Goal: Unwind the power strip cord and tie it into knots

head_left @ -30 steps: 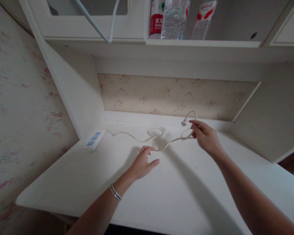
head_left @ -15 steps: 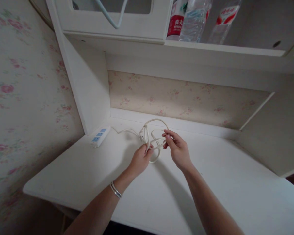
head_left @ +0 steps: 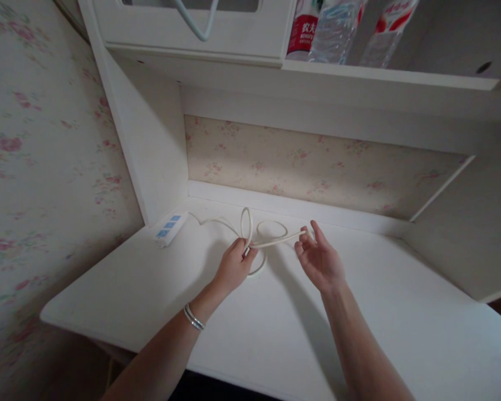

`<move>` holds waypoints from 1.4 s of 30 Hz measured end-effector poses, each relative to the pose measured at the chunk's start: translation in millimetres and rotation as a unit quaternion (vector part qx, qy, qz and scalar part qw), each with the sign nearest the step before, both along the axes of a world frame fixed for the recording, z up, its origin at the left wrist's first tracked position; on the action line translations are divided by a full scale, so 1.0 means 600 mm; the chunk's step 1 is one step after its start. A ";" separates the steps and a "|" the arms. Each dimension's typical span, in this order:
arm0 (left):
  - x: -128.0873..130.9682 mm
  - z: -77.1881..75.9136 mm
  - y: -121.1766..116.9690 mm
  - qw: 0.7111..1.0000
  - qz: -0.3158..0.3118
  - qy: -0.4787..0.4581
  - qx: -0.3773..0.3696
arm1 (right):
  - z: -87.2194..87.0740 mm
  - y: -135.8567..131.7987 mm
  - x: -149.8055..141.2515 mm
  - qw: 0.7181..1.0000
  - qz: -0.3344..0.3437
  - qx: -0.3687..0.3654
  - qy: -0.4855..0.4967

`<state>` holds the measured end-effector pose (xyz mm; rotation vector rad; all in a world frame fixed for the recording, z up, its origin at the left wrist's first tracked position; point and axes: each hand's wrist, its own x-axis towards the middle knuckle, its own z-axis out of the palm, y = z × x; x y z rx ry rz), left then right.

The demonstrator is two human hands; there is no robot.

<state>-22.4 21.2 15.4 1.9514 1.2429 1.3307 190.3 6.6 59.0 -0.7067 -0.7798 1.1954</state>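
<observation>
A white power cord (head_left: 275,241) is bunched in loops above the desk. My left hand (head_left: 235,264) is closed on the gathered loops, with one loop standing up above the thumb and another hanging below. From there a doubled length runs right to my right hand (head_left: 320,257), whose fingers are curled with the cord hooked around them while the thumb side is turned outward. The cord's other end trails left to a white power strip (head_left: 169,229) with blue socket faces, lying on the desk. The plug is not visible now.
The white desk (head_left: 250,340) has a rounded front left corner. Overhead, a shelf (head_left: 379,72) holds several plastic bottles (head_left: 333,33) beside a white cabinet door (head_left: 200,47). A side panel (head_left: 150,133) stands at the left, and floral wallpaper covers the wall.
My right hand has moved right and turned palm up, drawing the cord out from my left hand. The plug seen near the left hand before is no longer visible.
</observation>
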 end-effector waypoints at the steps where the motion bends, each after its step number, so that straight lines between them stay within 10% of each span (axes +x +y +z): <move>1: -0.001 0.001 0.001 1.000 0.003 0.009 0.004 | -0.002 0.002 0.005 1.000 -0.015 -0.002 -0.003; 19: -0.022 0.010 0.008 0.981 0.148 0.120 -0.017 | -0.052 0.015 0.038 0.958 -0.246 -0.018 -0.146; 25: -0.011 0.017 -0.010 0.948 0.150 0.281 0.019 | -0.023 -0.005 -0.011 0.942 -0.178 0.065 -0.278; 33: -0.004 0.017 -0.017 0.946 -0.052 0.310 0.080 | 0.114 0.003 -0.011 0.792 0.013 0.145 -0.593; 39: 0.001 0.023 -0.027 0.972 -0.160 0.154 0.071 | 0.138 0.040 0.010 0.560 -0.188 0.053 -0.805; 42: 0.005 0.028 -0.033 0.977 -0.175 0.115 0.032 | 0.130 0.051 0.012 0.573 -0.224 0.086 -0.784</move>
